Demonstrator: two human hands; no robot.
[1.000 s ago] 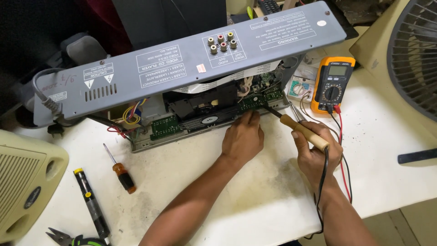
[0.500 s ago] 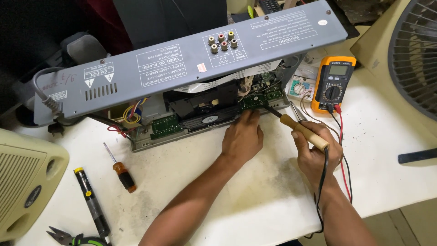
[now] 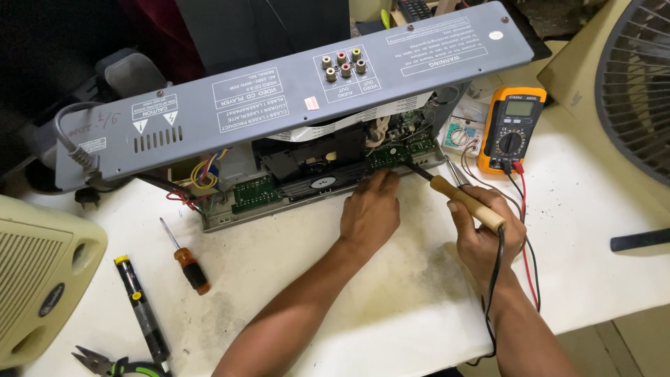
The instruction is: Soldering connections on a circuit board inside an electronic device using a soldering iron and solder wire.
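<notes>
Seen from above, a person works on an opened grey metal disc player (image 3: 279,105) that stands tipped up on a white bench (image 3: 391,300), its rear panel facing the camera and its green circuit boards (image 3: 401,148) exposed along the lower edge. The right hand (image 3: 485,234) is closed around the wooden handle of a soldering iron (image 3: 464,202), wrist low near the bench, the dark tip angled up and left to the right-hand circuit board. A black cord runs from the handle back along the forearm. The left hand (image 3: 370,213) lies palm down with its fingers (image 3: 380,183) extended to the chassis edge just beside the iron's tip; it grips nothing, and the forearm stretches diagonally across the bench. An orange digital multimeter (image 3: 513,129) lies just right of the player, its red and black leads trailing toward the right wrist. Well to the left rest an orange-handled screwdriver (image 3: 187,260), a black-and-yellow desoldering pump (image 3: 143,314) and green-handled pliers (image 3: 112,364).
</notes>
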